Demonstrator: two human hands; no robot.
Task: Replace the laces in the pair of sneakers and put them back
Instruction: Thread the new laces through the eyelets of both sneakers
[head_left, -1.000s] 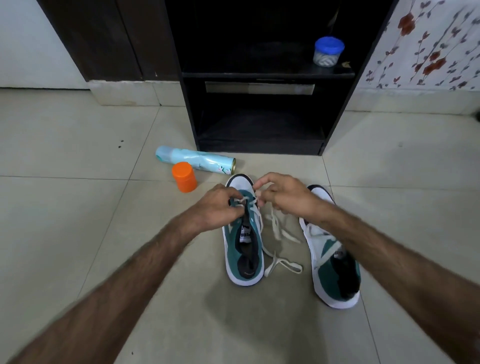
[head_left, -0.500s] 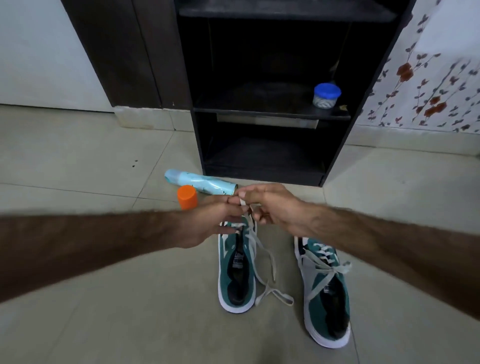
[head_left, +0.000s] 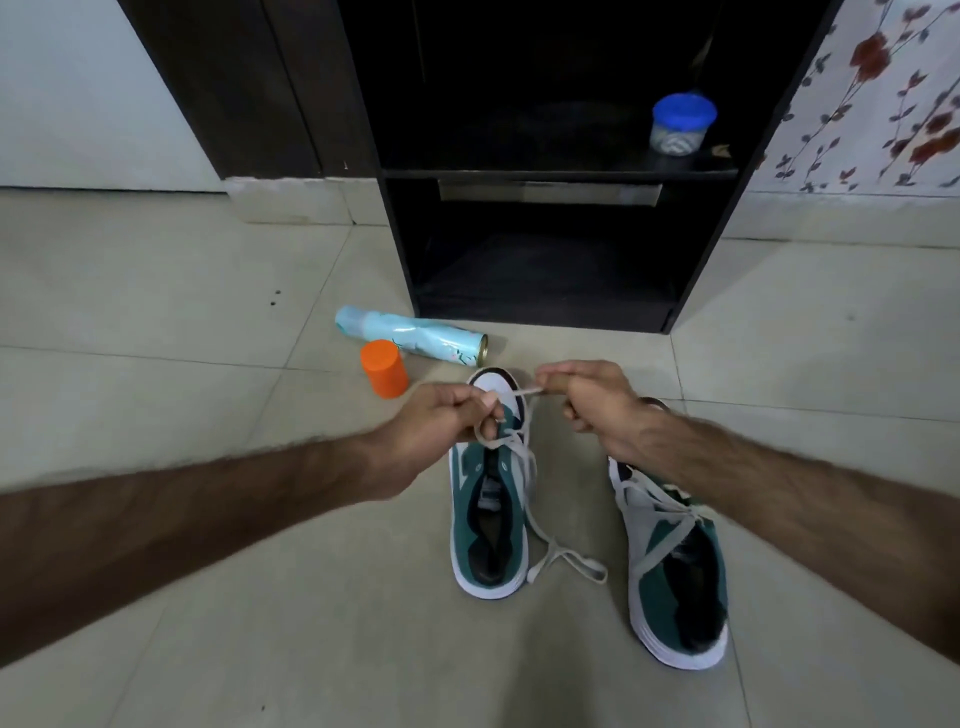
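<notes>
Both hands, left hand (head_left: 441, 434) and right hand (head_left: 597, 410), pinch the lace (head_left: 530, 391) in curled fingers above the left sneaker (head_left: 488, 509); no writing is legible.

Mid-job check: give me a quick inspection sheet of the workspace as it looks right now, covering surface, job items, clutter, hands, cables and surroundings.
Surface: tiled floor, a few dark specks at the left.
Job's things: left sneaker, its white lace partly threaded with loose ends trailing on the floor; right sneaker laced and tied.
Clutter: spray can lying on its side; orange cap upright beside it.
Hands: left hand and right hand each pinch the lace, pulled tight between them over the left sneaker's toe.
Cables: nothing seen.
Surroundings: black shelf unit, bottom shelf bare; a jar with a blue lid on the shelf above; flowered wall at the right.
</notes>
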